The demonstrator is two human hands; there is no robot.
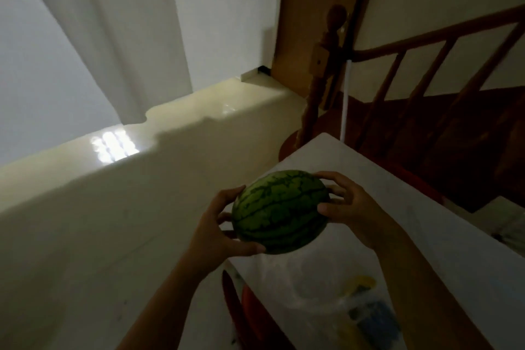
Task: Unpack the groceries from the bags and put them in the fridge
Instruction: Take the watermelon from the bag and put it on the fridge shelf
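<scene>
We hold a small striped green watermelon (279, 212) between both hands, lifted above the near left edge of a white table (420, 236). Our left hand (220, 229) cups its left end, thumb curled under the near side and fingers wrapped round the far side. Our right hand (350, 209) grips the right end, fingertips spread over the top and thumb pressed on the near face. The melon lies on its side, long axis running left to right.

Below it on the table sits a clear plastic bag (335, 301), and through it we make out blurred yellow and blue shapes that we cannot identify. Something red (248, 297) shows at the table's near left edge, too dim to name.

To the left stands a tall white surface with a glossy top (119, 145) catching a patch of light. Far right, a wooden stair railing (403, 77) with a rounded newel post rises along dark red steps.
</scene>
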